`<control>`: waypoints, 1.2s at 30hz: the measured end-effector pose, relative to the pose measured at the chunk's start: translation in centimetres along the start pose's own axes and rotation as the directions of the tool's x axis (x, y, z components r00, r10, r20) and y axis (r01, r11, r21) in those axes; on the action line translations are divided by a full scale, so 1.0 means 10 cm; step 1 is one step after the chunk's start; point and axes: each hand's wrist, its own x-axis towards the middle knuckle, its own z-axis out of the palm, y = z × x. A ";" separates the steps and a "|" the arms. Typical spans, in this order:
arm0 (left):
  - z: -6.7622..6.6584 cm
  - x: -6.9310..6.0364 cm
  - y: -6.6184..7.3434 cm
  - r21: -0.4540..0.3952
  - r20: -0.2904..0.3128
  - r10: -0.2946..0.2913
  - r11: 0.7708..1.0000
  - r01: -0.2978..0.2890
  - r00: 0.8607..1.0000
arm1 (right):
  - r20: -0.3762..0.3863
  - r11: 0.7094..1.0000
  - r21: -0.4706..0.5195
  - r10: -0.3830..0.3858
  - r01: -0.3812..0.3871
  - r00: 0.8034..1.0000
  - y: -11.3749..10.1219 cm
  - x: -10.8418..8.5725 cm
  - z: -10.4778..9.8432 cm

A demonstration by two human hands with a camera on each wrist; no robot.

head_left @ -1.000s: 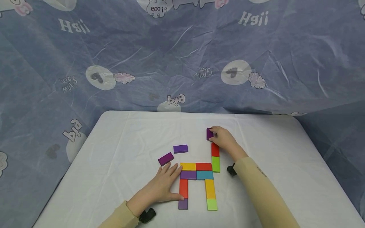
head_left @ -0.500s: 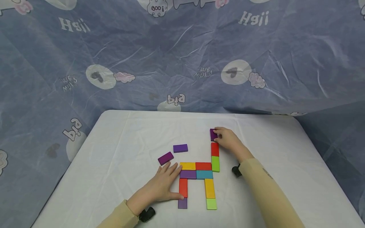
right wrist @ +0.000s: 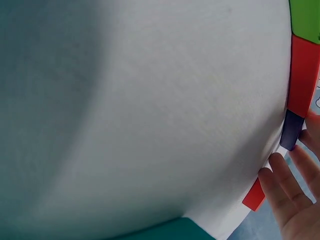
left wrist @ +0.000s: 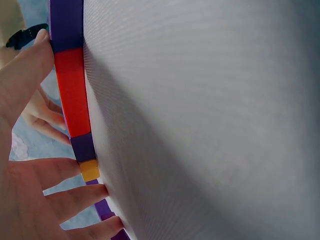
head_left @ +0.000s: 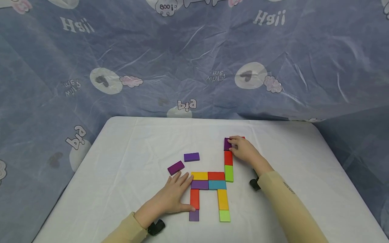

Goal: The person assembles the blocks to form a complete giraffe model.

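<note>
My right hand point(head_left: 245, 151) pinches a dark purple block point(head_left: 226, 144) between thumb and index finger. That block stands end to end with a red block point(head_left: 228, 158), which joins a green block point(head_left: 229, 173) below it. My left hand point(head_left: 170, 199) lies with fingers spread along the left side of the flat block figure. Its thumb touches near the seam of a red block point(head_left: 195, 198) and a purple block point(head_left: 194, 215); its fingertips reach a yellow block point(head_left: 199, 176). The figure also has a red block point(head_left: 216, 176) and a blue block point(head_left: 217, 184).
Two loose purple blocks, one level point(head_left: 191, 157) and one slanted point(head_left: 176, 167), lie left of the column. Part of another red block point(right wrist: 254, 195) shows beyond the right hand's fingers. A white cloth-covered table point(head_left: 146, 141) meets a blue printed curtain point(head_left: 194, 60).
The right hand has moved right and slightly nearer, bringing the dark purple block in line with the red one. A red block's corner now shows behind it. The left hand holds still.
</note>
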 end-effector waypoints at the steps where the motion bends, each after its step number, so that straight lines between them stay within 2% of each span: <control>1: 0.00 0.00 0.00 -0.001 0.000 0.000 1.000 0.000 1.000 | 0.000 1.000 0.003 -0.001 0.001 1.000 0.00 0.00 0.00; 10: 0.01 0.01 -0.01 0.003 0.001 0.001 1.000 -0.001 1.000 | 0.018 0.999 0.034 0.007 -0.008 1.000 0.02 -0.03 0.03; 17: 0.02 0.01 -0.01 0.008 -0.002 -0.005 1.000 0.005 1.000 | -0.009 0.999 0.036 -0.023 0.023 1.000 0.04 -0.05 0.05; 36: 0.01 -0.01 0.00 -0.013 0.007 -0.015 1.000 0.015 1.000 | -0.020 0.999 0.024 -0.028 0.029 0.999 0.02 -0.07 0.05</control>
